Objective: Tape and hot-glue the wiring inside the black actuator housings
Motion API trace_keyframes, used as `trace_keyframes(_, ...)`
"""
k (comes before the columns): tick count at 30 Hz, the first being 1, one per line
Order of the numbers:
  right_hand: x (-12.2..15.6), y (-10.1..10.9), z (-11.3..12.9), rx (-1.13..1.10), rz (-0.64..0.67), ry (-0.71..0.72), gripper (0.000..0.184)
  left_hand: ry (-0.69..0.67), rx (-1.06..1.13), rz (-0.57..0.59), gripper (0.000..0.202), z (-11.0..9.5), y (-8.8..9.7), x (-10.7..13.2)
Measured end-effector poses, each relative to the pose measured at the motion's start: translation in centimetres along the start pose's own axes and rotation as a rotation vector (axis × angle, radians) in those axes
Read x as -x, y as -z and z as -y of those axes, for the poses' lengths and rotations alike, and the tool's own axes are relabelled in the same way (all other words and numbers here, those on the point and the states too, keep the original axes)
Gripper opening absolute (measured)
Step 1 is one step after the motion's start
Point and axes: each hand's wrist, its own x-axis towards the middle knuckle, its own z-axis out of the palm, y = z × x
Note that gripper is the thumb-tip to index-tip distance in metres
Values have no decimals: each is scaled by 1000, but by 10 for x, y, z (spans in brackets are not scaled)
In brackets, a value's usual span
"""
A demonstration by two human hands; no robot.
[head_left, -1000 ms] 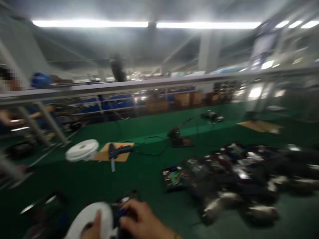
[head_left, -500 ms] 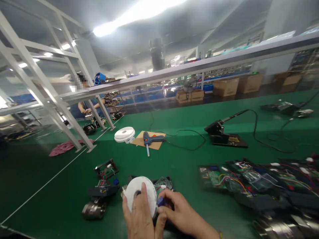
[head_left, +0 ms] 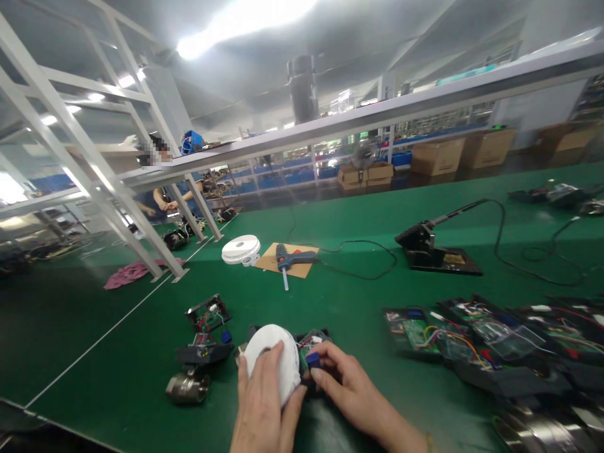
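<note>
White roll (head_left: 289, 372) gripped by left hand (head_left: 264, 393), blue block (head_left: 313, 360) pinched by right hand (head_left: 349, 380). Job judged part-done: wired unit (head_left: 309, 340) seen uncovered, block apparently not yet fixed.

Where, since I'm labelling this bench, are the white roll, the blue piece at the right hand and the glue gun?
White roll (head_left: 289, 367): head view, on its flat face, right of the hole.
Blue piece (head_left: 313, 359): head view, on its upper part.
Glue gun (head_left: 299, 257): head view, on its handle.
</note>
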Motion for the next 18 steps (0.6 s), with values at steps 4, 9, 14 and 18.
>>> trace_keyframes(4,2,0,1,-10,-14,10,30,-40,-18,73,52,4,9,-4)
trace_keyframes(9,3,2,0,72,-48,37,29,-100,-123,126,56,3,17,-11)
trace_keyframes(14,4,2,-1,211,-111,78,28,-213,-240,156,55,3,27,-22)
trace_keyframes(18,4,2,2,267,-127,125,22,-187,-291,133,50,-2,26,-27)
